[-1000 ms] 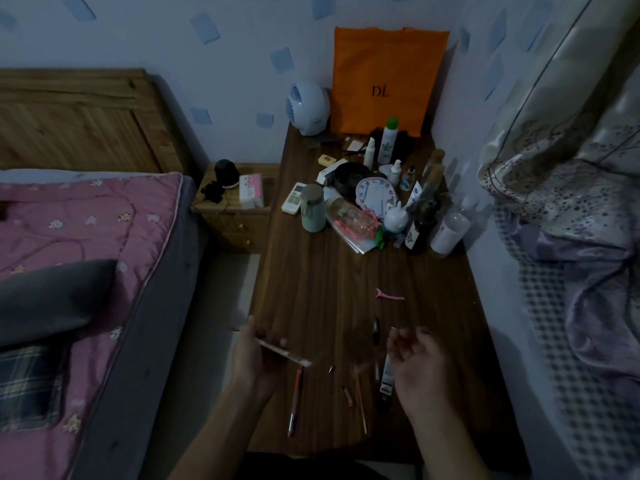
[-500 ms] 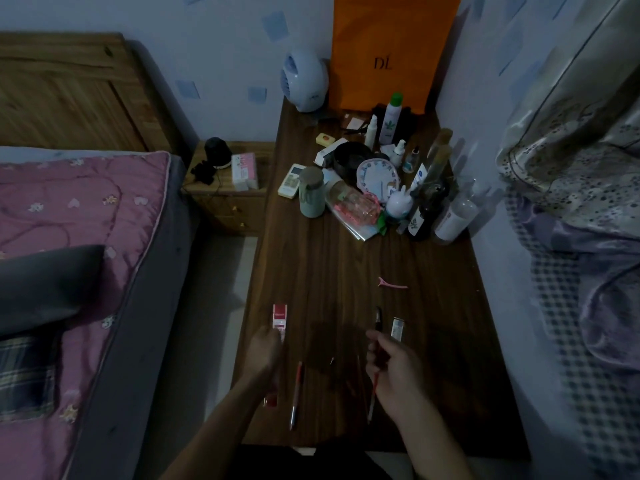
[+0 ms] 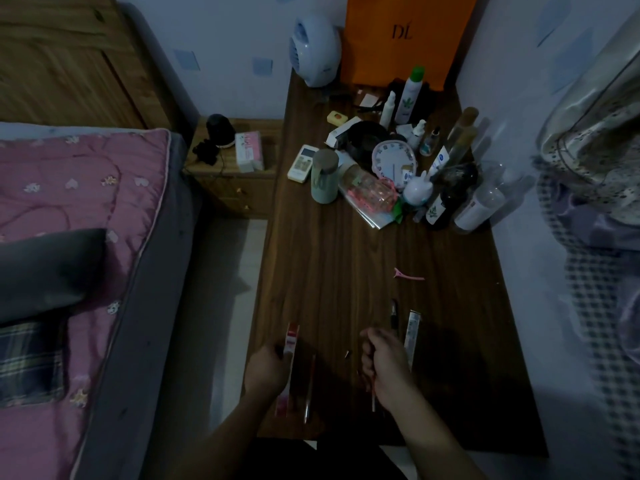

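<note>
Head view: both hands sit low over the near end of the dark wood-grain table [image 3: 329, 271].

Left hand [image 3: 265, 370]: fingers curled round a long flat red-and-white packet [image 3: 292, 336], gripped near its upper end. The packet runs lengthwise toward me. I can't tell if its lower end touches the wood.

Right hand [image 3: 386, 370]: closed in a fist round a thin reddish pencil-like stick [image 3: 373, 400]. Only the lower end shows below the palm.

My read: the packet is the stick's sleeve, and it's held in line with the forearm so the other hand can work along its axis. I can't tell if that means feeding in or pulling out.

Loose bits are parked within reach:
- A slim dark pen with a red barrel [image 3: 309, 386] lies just beside the packet.
- A small dark cap [image 3: 348, 353] sits between the hands.
- A flat silver strip [image 3: 412, 332] lies just right of the right hand.
- A pink hair clip [image 3: 408, 276] is further up the table.

Bottles, including a white one with a green cap [image 3: 410, 95], are crowded at the far end, well apart. I'd guess that keeps the work patch free.
</note>
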### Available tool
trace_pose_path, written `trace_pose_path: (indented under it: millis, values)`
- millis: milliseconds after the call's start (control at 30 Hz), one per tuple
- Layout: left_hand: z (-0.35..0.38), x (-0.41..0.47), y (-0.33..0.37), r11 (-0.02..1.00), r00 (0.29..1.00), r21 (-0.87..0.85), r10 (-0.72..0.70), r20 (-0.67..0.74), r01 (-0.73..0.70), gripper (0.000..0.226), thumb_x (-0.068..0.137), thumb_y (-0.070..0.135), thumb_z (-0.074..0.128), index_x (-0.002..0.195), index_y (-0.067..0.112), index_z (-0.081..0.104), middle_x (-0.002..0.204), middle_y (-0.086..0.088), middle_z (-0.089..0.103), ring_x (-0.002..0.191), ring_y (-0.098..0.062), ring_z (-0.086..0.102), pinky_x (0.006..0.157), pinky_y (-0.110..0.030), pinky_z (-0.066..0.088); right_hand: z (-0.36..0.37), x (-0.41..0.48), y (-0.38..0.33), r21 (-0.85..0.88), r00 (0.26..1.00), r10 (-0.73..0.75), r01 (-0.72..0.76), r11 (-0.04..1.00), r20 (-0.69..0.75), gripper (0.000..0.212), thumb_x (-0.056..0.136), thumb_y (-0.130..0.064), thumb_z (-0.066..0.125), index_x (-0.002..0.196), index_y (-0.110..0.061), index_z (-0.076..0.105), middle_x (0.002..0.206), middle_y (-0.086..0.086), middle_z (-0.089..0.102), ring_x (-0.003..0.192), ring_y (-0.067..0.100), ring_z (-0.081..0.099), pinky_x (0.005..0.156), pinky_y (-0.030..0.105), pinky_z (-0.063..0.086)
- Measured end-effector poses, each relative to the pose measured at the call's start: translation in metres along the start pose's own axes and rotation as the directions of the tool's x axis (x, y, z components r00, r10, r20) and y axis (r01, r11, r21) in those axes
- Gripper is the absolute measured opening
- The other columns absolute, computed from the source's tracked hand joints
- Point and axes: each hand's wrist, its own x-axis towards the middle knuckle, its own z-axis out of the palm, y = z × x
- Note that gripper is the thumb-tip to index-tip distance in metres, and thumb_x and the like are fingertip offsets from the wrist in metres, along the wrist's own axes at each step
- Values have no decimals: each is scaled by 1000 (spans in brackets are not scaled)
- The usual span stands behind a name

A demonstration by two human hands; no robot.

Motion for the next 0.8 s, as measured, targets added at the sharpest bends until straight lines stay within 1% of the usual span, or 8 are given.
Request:
trace_pose_path:
  millis: [167,300,367,467,567,633,700,800]
  values:
    - [2,1,0,987,999,155,50,-14,-48,16,93,37,55,102,26,61,78,7,67,68,-9,66,61,-28,56,4,3,7,9,1000,2,-2,1000,3,22,102,-21,49,89,-11,64,58,-2,48,44,9,39,41,22,27]
    - [3,0,-1,981,999,189,44,-19,-40,16,93,36,56,103,25,62,76,9,65,66,-5,64,58,-22,51,4,0,8,9,1000,-16,16,1000,15,23,102,-20,49,89,-10,65,55,-3,49,42,8,41,38,20,29]
    - [1,-5,0,983,999,179,48,-19,-44,16,94,36,55,104,26,61,78,10,64,69,-5,64,60,-23,51,3,-5,7,8,1000,-19,19,1000,22,23,102,-21,49,90,-10,66,58,-2,51,46,9,44,42,21,33]
    - [-4,-16,7,983,995,180,49,-88,-32,14,96,35,50,100,27,61,81,8,66,72,-8,64,64,-28,54,3,-14,5,34,1000,-12,11,999,19,21,101,-22,51,98,-10,68,72,4,61,65,18,57,58,30,46]
    - [-2,-34,26,989,981,23,145,-129,-143,17,96,38,50,89,30,63,78,6,68,68,-5,65,64,-27,57,3,-22,2,71,998,-41,37,997,53,20,102,-20,51,104,-10,69,89,12,72,85,28,69,76,38,53]
    - [3,-47,39,959,975,-187,220,30,-211,24,95,43,50,84,29,66,76,2,71,65,-7,67,60,-27,56,5,-25,2,45,996,-61,58,997,72,19,102,-20,52,106,-11,68,96,13,76,91,27,74,80,38,56]
    - [9,-57,49,921,939,-354,256,231,-164,33,95,49,46,83,31,71,76,4,74,67,-5,68,59,-25,52,6,-27,4,0,993,-78,78,997,89,18,101,-21,54,106,-13,69,98,9,78,93,23,75,83,39,58]
    - [13,-65,53,895,909,-420,291,299,-149,32,95,49,46,84,34,71,67,10,68,63,-4,61,61,-23,48,4,-29,9,-38,984,-123,129,991,125,18,99,-20,58,102,-10,73,98,10,77,98,25,73,93,44,56]
